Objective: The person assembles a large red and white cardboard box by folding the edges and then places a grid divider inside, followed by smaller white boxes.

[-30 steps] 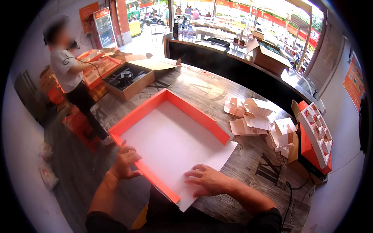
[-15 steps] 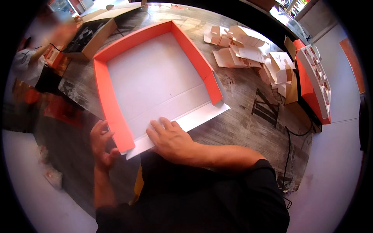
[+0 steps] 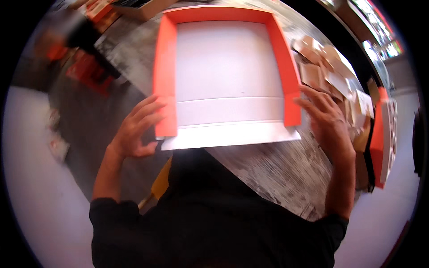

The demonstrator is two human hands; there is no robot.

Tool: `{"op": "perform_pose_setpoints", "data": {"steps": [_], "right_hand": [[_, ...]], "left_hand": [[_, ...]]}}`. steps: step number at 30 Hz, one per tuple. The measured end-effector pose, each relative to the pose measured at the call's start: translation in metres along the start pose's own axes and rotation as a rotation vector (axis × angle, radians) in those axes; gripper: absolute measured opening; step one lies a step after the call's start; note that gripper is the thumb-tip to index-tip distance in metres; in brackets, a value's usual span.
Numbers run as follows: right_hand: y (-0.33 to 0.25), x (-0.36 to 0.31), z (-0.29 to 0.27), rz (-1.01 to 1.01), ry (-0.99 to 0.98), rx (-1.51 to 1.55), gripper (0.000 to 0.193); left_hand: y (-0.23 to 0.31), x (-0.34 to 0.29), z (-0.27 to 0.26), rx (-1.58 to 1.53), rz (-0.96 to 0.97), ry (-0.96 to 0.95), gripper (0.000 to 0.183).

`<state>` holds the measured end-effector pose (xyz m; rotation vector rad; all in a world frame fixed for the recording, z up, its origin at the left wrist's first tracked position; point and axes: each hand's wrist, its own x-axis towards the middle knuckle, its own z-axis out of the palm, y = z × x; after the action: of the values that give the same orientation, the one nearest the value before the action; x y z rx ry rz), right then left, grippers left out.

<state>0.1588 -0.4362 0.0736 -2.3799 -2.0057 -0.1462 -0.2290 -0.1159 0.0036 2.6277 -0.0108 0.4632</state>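
Observation:
In front of me on the table stands a shallow cardboard box [image 3: 228,62] with a white inside and orange walls on the left, far and right sides. Its near edge is a white flap [image 3: 232,135] lying folded outward. My left hand [image 3: 138,127] is at the near end of the left wall, fingertips against its outside and thumb held apart lower down. At the near end of the right wall, my right hand [image 3: 326,116] has its fingers stretched out, the tips touching or very close to the outer side. Both hands are open, slightly blurred.
Several folded cardboard pieces [image 3: 330,76] lie heaped right of the box. Beyond them stands an orange box with a white compartmented insert [image 3: 389,138]. A brown carton [image 3: 149,9] is at the far edge, and a red stool [image 3: 89,73] stands at the far left near a blurred person.
My right hand has left the near flap for the box's right wall. The box now sits squarer to me, and the whole view has turned. My left hand stays by the left wall.

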Motion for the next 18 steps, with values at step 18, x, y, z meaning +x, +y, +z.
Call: {"op": "perform_pose_setpoints", "data": {"steps": [18], "right_hand": [[0.004, 0.038, 0.013, -0.398, -0.294, 0.031, 0.038]], "left_hand": [[0.008, 0.039, -0.031, 0.379, 0.112, -0.349, 0.034]]}}
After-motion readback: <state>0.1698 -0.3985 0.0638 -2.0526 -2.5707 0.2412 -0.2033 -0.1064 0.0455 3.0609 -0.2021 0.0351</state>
